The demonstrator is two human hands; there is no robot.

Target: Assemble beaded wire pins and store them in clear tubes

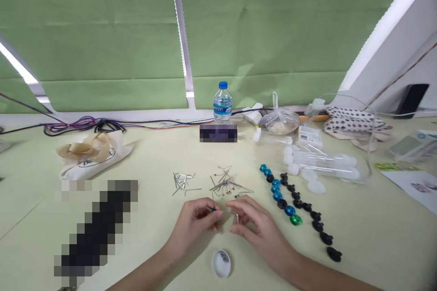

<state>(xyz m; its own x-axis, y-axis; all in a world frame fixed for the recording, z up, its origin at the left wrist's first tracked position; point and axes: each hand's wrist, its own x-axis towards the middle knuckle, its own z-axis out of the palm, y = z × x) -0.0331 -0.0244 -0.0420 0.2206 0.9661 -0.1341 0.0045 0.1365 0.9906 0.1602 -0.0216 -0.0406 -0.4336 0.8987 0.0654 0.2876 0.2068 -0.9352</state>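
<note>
Even, bright light covers the table (153, 154); a slit (17, 63) beside the green blind (109, 32) glares (far left), a soft shadow lies by the left hand (195, 219), and pixel blocks mask patches.

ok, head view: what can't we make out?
All head view:
Blue-tipped thin piece: part hidden by the pinching fingers of the left hand.
Small silvery piece: part hidden by the right hand.
Bits in the white cap: too small to identify.
Dark object at left, dark block by the bottle: pixelated.
White sheet: cut off by right edge.
</note>
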